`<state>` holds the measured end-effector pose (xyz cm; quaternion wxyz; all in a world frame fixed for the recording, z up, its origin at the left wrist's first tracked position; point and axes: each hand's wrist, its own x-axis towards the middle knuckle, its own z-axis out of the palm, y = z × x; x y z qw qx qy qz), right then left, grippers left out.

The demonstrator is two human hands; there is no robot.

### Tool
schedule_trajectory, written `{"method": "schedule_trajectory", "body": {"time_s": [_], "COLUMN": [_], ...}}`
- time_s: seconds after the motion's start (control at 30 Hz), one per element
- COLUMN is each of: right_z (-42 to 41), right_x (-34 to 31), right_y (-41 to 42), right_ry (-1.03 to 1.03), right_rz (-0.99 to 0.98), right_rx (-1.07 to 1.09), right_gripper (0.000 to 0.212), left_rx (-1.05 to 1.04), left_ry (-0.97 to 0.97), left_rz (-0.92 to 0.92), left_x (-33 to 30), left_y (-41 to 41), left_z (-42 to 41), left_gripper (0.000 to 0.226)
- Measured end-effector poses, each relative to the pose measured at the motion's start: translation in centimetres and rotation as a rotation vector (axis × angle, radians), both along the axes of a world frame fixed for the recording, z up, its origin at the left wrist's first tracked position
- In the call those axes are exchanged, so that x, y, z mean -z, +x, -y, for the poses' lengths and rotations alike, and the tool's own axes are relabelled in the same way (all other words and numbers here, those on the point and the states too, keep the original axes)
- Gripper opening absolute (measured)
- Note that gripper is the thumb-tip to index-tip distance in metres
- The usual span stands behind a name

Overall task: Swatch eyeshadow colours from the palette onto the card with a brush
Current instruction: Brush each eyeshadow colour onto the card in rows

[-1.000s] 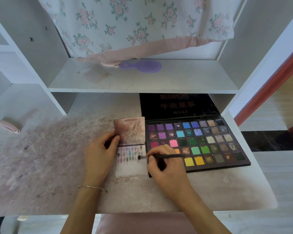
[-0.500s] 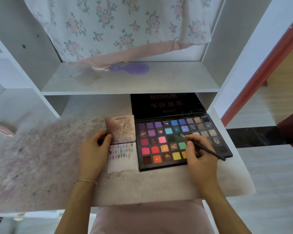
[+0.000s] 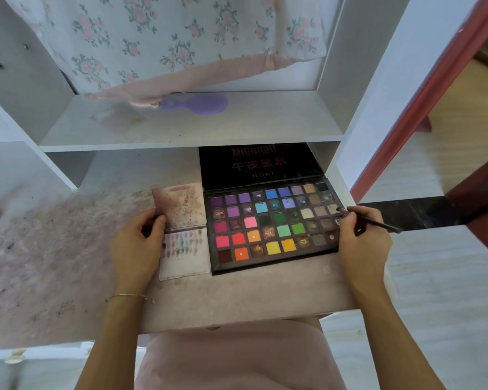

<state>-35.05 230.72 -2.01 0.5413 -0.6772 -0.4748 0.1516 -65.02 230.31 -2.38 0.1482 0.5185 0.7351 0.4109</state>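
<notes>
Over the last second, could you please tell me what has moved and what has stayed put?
The right hand carried the brush from the card rightward across the palette; its tip now sits at a pale pan near the right edge. Its grip on the brush is unchanged. The left hand kept holding the card's left edge; card and palette stayed put.

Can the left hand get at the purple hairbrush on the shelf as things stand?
Probably not right away: the left hand is holding the card down on the desk. The purple hairbrush lies on the shelf above, its handle end under the floral cloth; nothing else blocks the way.
</notes>
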Motion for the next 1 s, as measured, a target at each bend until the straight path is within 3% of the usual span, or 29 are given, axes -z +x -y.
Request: {"method": "schedule_trajectory", "body": {"time_s": [0.5, 0.83, 1.0], "right_z": [-0.8, -0.5, 0.3], "right_x": [0.1, -0.2, -0.4], "right_y": [-0.2, -0.2, -1.2], "right_ry": [-0.127, -0.088, -0.031], "right_rz": [0.058, 0.031, -0.016], "right_rx": [-0.017, -0.008, -0.117], "right_gripper": [0.011, 0.013, 0.021], "left_rx": [0.016, 0.023, 0.023], "left_ry": [-0.013, -0.014, -0.012], "left_rz": [0.022, 0.025, 0.027], "left_x": [0.3, 0.4, 0.4], "left_y": [-0.2, -0.4, -0.4], "left_z": [-0.1, 0.0, 0.0], "left_gripper": [0.026, 0.027, 0.027]}}
